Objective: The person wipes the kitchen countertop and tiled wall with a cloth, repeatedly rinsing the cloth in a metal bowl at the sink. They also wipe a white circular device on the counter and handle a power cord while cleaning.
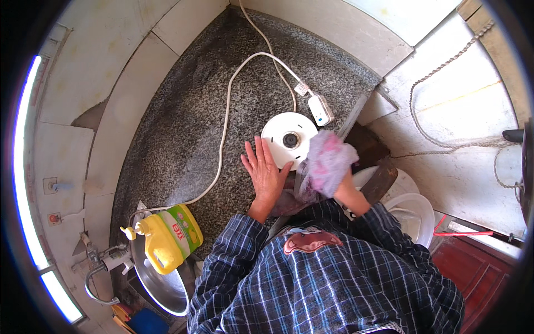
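Note:
A round white kettle power base (pixel 277 125) with a dark central connector and small slots lies on the speckled granite countertop (pixel 187 104). My left hand (pixel 267 177) rests spread at its lower left rim, the thumb and a finger touching the edge. My right hand (pixel 345 185) holds a bunched purple and pink cloth (pixel 331 160) against the right edge of the base. The cloth hides most of that hand's fingers. Close to the base's upper right lies a white plug unit (pixel 321 110) on a white cable (pixel 228 100).
A yellow detergent jug (pixel 167 238) with a pump top stands by a metal basin (pixel 160 279), near a faucet (pixel 98 284). A thinner cord (pixel 267 37) runs back from the base. White plastic containers (pixel 425 208) sit below the counter's right edge. A twisted rope (pixel 417 87) hangs along the right wall.

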`<action>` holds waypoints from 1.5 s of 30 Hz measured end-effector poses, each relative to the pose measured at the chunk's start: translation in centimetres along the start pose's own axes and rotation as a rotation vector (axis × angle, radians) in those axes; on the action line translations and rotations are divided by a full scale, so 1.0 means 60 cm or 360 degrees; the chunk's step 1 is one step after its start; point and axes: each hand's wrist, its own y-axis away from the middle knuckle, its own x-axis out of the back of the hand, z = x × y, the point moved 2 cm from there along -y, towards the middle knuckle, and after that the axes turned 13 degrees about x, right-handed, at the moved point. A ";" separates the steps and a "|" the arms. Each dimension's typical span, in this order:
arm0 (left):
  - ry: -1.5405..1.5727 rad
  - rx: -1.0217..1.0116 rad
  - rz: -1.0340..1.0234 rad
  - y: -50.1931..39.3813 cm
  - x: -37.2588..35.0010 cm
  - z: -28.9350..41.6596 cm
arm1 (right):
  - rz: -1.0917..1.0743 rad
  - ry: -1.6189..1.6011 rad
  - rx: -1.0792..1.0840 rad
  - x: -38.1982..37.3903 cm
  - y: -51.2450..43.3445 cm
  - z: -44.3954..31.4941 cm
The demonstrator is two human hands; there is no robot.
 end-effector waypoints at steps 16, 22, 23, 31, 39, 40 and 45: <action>-0.0136 0.0051 0.0042 0.008 -0.030 -0.007 | 0.0303 -0.0145 0.0548 -0.153 0.020 0.069; -0.0180 0.0052 0.0008 0.008 -0.024 -0.009 | 0.0156 -0.0642 0.0905 -0.109 0.050 0.057; -0.0208 0.0049 -0.0002 0.008 -0.024 -0.010 | 0.0156 -0.0616 0.0903 -0.107 0.053 0.063; -0.0232 0.0051 -0.0038 0.007 -0.011 -0.017 | 0.0255 -0.0707 0.0409 -0.117 0.037 0.114; -0.0535 0.0357 -0.0246 -0.021 0.112 -0.132 | 0.0504 -0.3154 -0.0036 0.010 0.045 0.239; -0.0694 0.0450 -0.0355 -0.038 0.136 -0.139 | 0.0403 -0.3214 0.0123 0.029 0.043 0.251; -0.0095 -0.0264 -0.0042 -0.175 0.155 0.028 | 0.0747 0.1300 0.0757 0.185 -0.010 0.179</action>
